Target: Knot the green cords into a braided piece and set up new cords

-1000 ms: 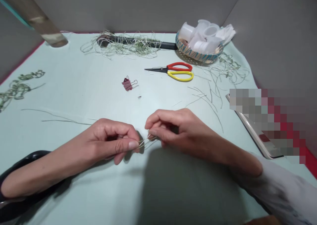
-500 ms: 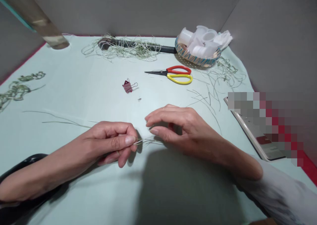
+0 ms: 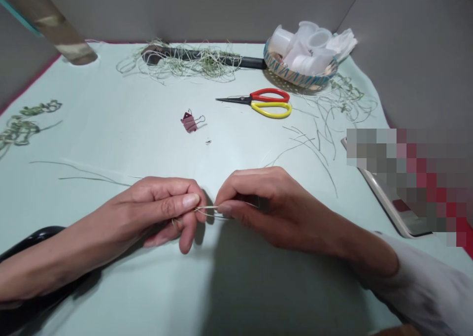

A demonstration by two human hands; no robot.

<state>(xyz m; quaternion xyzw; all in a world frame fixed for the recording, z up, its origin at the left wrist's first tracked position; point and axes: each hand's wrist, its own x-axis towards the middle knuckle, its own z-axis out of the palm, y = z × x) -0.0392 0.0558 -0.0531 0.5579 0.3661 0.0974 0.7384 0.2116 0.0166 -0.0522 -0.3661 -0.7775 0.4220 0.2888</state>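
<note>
Several thin pale-green strands (image 3: pixel 206 207) run between my two hands, just above the pale table. My left hand (image 3: pixel 170 205) pinches them between thumb and forefinger, its lower fingers loosely curled. Loose strand ends trail out to the left behind that hand. On the other side, my right hand (image 3: pixel 258 203) closes thumb and forefinger on a strand, pulled fairly straight between the two pinches. Part of the strands lies hidden behind the right fingers. Beyond the hands lie a dark-red binder clip (image 3: pixel 189 123) and scissors (image 3: pixel 258 103) with red and yellow handles.
At the back, a round basket (image 3: pixel 299 77) holds white plastic spools. Tangled strands (image 3: pixel 209 62) lie over a black bar (image 3: pixel 253 62). Green coils (image 3: pixel 22 129) rest at far left, and loose cut strands (image 3: pixel 314 141) at right. A phone-like device (image 3: pixel 402 203) is partly pixelated.
My right hand's fingers were apart and have now closed on a strand close to the left fingertips. The left hand keeps its pinch. The view has shifted slightly.
</note>
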